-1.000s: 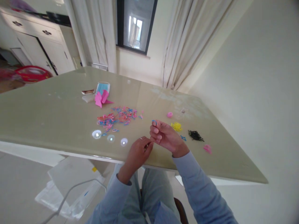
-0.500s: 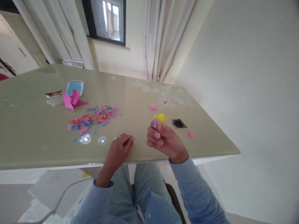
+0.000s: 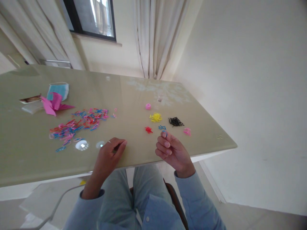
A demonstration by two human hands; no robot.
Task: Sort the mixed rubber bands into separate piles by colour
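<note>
Raised over the table's front edge, my right hand [image 3: 174,151] pinches a small blue band between thumb and index finger. Just beyond its fingertips lies a small blue pile [image 3: 162,127]. Around that are a red pile [image 3: 148,130], a yellow pile [image 3: 155,117], a black pile [image 3: 176,121] and a pink pile [image 3: 187,131]. My left hand [image 3: 110,153], with a ring, rests at the table edge, fingers curled together; whether it holds anything is hidden. A large mixed heap of pink, red and blue bands [image 3: 92,118] spreads beyond it to the left.
At the back left of the table [image 3: 134,95] are a pink folded paper shape [image 3: 55,103], a blue face mask [image 3: 59,91] and a flat brown-and-white item [image 3: 30,98]. A pink roll [image 3: 148,106] sits behind the yellow pile. A wall stands on the right.
The view has swung to the right. My right hand has drawn back towards me with the blue band, uncovering the red and blue piles. My left hand stays at the table edge.
</note>
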